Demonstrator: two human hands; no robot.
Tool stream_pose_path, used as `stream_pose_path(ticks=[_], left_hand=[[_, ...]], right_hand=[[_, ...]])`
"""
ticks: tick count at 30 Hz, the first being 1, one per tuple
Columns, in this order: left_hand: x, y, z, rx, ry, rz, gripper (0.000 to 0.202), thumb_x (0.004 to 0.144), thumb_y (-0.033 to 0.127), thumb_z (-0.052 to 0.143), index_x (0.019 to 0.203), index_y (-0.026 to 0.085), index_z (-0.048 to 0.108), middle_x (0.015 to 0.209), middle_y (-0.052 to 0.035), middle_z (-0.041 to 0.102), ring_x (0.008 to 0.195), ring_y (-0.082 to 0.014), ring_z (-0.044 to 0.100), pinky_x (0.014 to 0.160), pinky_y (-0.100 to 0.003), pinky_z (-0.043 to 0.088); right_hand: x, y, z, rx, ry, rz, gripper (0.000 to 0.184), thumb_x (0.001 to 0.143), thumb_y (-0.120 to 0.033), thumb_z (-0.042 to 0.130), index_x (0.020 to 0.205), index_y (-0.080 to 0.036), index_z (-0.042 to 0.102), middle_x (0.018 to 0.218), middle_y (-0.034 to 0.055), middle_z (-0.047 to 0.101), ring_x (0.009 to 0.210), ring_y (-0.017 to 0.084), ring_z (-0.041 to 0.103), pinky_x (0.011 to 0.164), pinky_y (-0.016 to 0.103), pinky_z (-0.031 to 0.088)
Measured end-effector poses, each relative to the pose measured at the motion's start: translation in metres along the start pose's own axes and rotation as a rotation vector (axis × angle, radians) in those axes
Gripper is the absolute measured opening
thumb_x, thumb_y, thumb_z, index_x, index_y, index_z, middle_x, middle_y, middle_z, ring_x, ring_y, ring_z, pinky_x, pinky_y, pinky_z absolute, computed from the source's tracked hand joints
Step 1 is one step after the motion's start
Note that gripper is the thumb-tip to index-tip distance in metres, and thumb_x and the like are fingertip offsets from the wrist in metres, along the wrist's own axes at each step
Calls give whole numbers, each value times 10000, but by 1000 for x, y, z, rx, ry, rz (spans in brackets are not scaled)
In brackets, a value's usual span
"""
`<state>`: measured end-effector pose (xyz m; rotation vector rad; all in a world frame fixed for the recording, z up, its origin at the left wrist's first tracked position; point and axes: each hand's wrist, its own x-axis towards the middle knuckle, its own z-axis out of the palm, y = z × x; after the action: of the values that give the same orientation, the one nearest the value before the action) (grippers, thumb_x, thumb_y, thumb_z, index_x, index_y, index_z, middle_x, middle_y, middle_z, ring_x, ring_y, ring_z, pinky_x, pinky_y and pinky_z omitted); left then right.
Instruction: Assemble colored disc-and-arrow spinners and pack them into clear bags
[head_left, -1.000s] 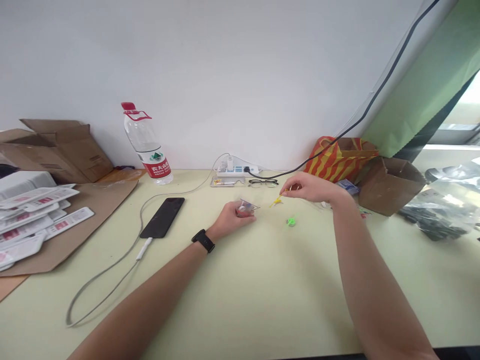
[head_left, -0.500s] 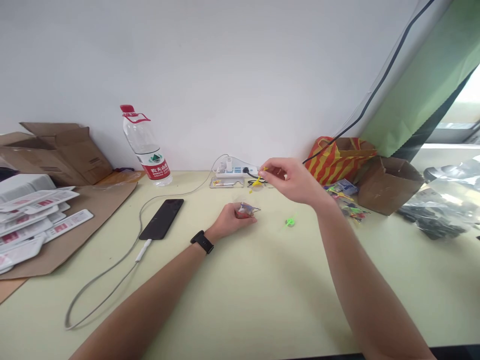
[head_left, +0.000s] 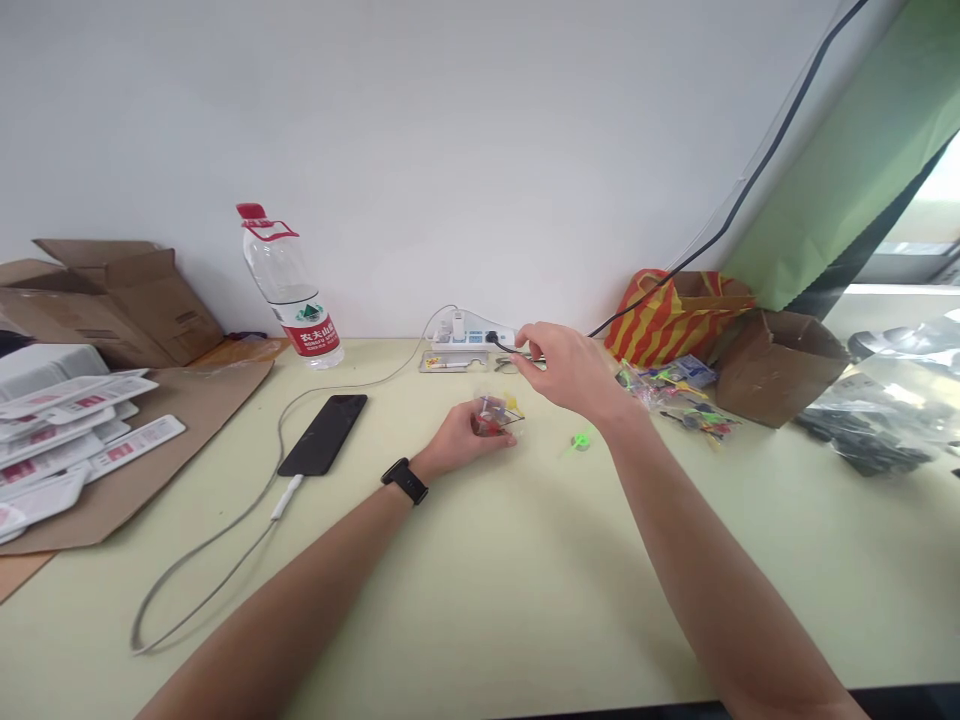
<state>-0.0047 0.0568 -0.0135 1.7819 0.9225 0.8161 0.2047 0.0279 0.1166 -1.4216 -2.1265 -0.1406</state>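
Observation:
My left hand [head_left: 466,435], a black watch on its wrist, is closed around a small clear plastic bag [head_left: 491,415] resting over the table. Red, blue and dark bits show through the bag. A yellow plastic piece [head_left: 513,405] lies at the bag's right side, at or in its mouth; I cannot tell which. Above and to the right of the bag hovers my right hand [head_left: 566,365], thumb and forefinger apart with nothing visible between them. To the right of the bag, a bright green plastic piece [head_left: 580,441] with a thin stem lies on the table.
Several small bags of coloured pieces [head_left: 686,395] lie at right, before a striped bag [head_left: 649,320] and a cardboard box [head_left: 780,370]. A phone [head_left: 324,435] on a cable, a water bottle [head_left: 304,310] and stacked white packs [head_left: 67,430] stand left. Behind is a power strip [head_left: 472,335].
My right hand has let go of the yellow piece, which now lies at the bag in my left hand. The right fingers have spread. My left hand has barely moved.

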Motion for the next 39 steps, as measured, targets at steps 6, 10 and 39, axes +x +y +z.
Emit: stream_pose_path(ticks=[6, 10, 39], left_hand=[[3, 0, 0, -90, 65, 28, 496, 728, 444, 890, 1080, 143, 715, 1018, -100, 766, 867, -194, 707, 781, -305, 569], [4, -2, -1, -111, 76, 38, 511, 726, 425, 894, 1106, 141, 705, 1066, -117, 773, 921, -225, 726, 824, -337, 584], [3, 1, 2, -43, 14, 56, 544, 750, 532, 850, 1122, 149, 744, 885, -68, 737, 774, -188, 664, 720, -307, 550]], right_hand=[[0, 19, -11, 63, -52, 102, 206, 978, -306, 489, 990, -232, 680, 942, 44, 719, 796, 189, 591, 689, 298, 364], [-6, 59, -13, 96, -480, 217, 210, 842, -206, 590, 972, -251, 748, 1041, 44, 741, 808, 187, 631, 663, 279, 399], [6, 21, -6, 826, 271, 52, 309, 904, -501, 695, 1042, -225, 701, 887, 47, 718, 821, 208, 717, 802, 359, 601]])
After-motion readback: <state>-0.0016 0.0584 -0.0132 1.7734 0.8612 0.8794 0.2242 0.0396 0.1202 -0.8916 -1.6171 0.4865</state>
